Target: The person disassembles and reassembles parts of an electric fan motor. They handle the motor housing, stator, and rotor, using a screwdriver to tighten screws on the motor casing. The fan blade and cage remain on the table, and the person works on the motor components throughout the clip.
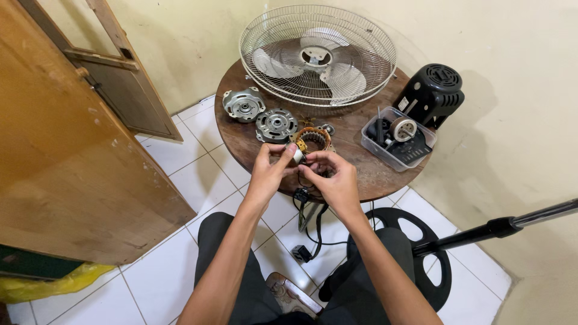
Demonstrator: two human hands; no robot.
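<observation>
Fingers of both hands meet over the near edge of the round wooden surface (361, 174). Those of the left hand (268, 171) pinch a small white part (298, 155), and those of the right hand (334, 180) are closed on the thin wires (303, 180) below it. Just beyond the hands, a motor stator with copper windings (313, 138) rests on the surface. To its left lie two metal motor covers (260, 114). At the far side a wire fan guard with blades (318, 55) lies flat. On the right sit a clear plastic tub of parts (397, 138) and a black motor housing (433, 93).
</observation>
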